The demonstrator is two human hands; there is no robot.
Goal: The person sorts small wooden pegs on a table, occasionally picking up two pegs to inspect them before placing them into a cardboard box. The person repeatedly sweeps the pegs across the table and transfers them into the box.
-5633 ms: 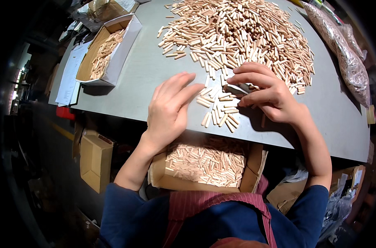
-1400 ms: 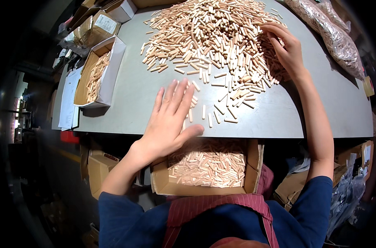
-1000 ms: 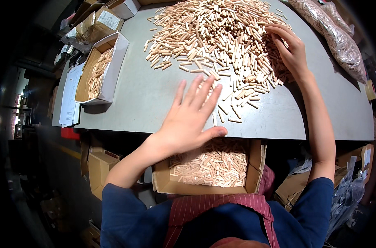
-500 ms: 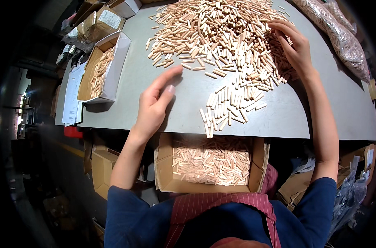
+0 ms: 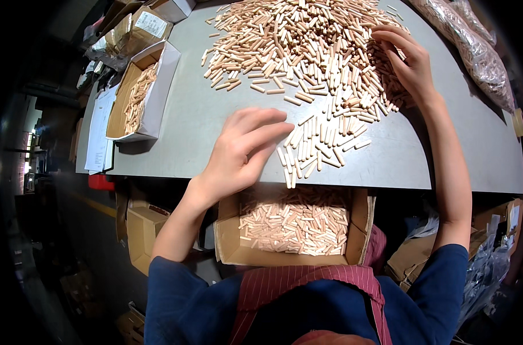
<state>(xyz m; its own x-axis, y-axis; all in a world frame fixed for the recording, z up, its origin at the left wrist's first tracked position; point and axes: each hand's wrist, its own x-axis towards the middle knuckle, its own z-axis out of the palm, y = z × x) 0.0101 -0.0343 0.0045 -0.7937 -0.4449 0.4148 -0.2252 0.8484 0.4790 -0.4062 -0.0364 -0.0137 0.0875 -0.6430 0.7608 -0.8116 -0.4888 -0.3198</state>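
Observation:
A large heap of short wooden dowels covers the far middle of the grey table. From it, a looser spread of dowels runs down toward the near edge. My left hand is over the table just left of that spread, fingers stretched toward it and holding nothing. At the heap's right side, my right hand curves its fingers against the dowels, thumb apart from them; no dowel shows in its grasp. Below the table edge, a cardboard box in front of me holds many more dowels.
A white-sided box of dowels stands at the left, beside paper sheets. Behind it is a taped carton. A clear plastic bag filled with dowels lies along the right edge. Cartons and plastic are at lower right.
My left hand has moved right and nearer to me, from beside the main heap to the loose dowels. My right hand has stayed at the heap's right side.

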